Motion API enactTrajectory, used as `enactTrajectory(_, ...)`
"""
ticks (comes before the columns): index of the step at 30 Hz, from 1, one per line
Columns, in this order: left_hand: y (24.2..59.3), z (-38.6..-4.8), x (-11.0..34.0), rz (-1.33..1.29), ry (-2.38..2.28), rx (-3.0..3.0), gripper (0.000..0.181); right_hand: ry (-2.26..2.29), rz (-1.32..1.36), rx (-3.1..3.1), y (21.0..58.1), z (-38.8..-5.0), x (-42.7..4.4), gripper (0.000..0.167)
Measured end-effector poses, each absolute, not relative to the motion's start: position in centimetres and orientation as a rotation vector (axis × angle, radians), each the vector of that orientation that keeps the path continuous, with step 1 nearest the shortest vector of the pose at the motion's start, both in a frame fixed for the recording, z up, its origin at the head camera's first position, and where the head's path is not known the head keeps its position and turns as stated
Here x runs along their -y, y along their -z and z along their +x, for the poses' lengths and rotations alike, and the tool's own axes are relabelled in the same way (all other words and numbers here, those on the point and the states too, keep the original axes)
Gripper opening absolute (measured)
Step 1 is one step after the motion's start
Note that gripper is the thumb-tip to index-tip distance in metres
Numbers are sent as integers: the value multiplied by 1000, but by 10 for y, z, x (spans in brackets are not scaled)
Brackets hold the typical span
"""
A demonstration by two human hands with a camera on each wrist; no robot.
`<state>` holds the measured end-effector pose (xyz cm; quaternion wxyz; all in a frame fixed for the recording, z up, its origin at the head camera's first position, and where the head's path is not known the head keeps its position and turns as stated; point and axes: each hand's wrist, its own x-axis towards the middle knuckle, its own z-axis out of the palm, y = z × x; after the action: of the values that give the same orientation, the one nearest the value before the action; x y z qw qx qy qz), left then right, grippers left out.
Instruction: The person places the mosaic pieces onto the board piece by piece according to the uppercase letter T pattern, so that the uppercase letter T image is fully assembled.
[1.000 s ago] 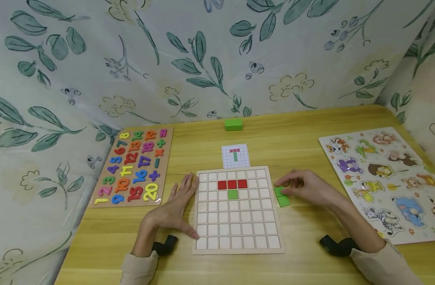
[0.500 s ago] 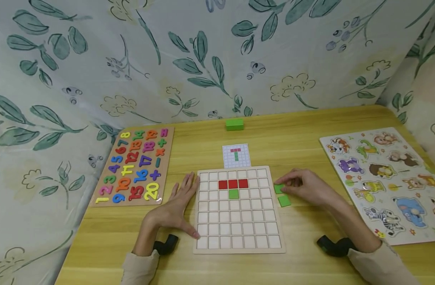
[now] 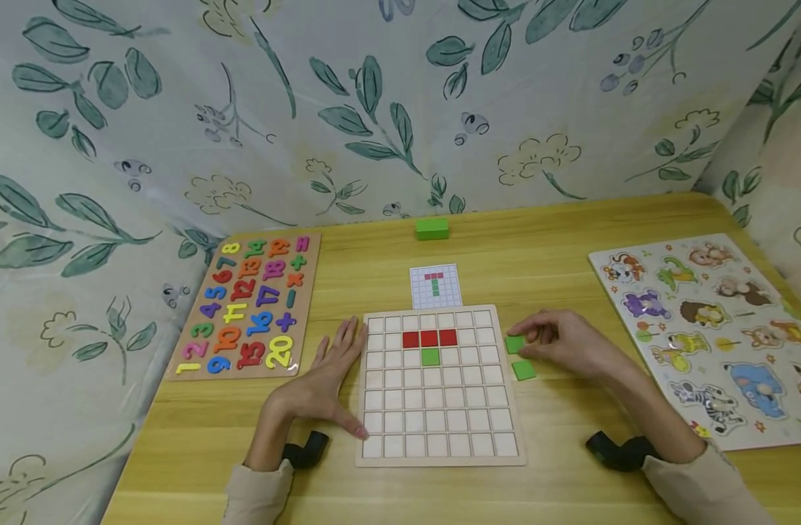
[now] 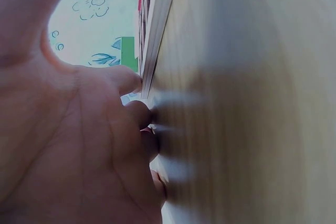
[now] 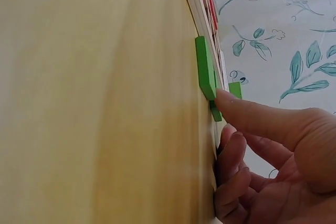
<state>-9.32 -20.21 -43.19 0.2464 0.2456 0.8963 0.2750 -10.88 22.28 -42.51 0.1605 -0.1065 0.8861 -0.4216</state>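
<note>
A wooden grid board [image 3: 439,461] lies in the middle of the table in the head view. Three red tiles [image 3: 429,339] form a row on it, with one green tile [image 3: 430,357] below the middle one. My left hand [image 3: 321,390] rests along the board's left edge, fingers spread and thumb at the lower left corner. To the right of the board, my right hand [image 3: 564,343] pinches a loose green tile [image 3: 514,344] at the table surface, partly covered by the fingers. Another loose green tile [image 3: 524,370] lies just nearer, apart from it; the right wrist view shows this tile [image 5: 205,69] too.
A pattern card [image 3: 436,286] with a T shape touches the board's far edge. Behind it stands a green block [image 3: 432,230]. A number puzzle [image 3: 243,306] lies at left, an animal puzzle [image 3: 708,328] at right. Patterned cloth [image 3: 400,109] hangs behind the table.
The two loose green tiles, touching a second ago, now lie apart. My right hand has slid the farther one slightly away from the nearer one. The left hand stays in place.
</note>
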Motion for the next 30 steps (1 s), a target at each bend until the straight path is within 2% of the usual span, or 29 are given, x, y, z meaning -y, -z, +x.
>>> enactTrajectory(15, 432, -93, 202, 665, -756, -2441, 157, 1175, -281, -2603, 427, -111, -221, 26)
enactTrajectory(30, 432, -92, 203, 659, -757, -2443, 157, 1130, -456, -2719, 423, -110, -221, 23)
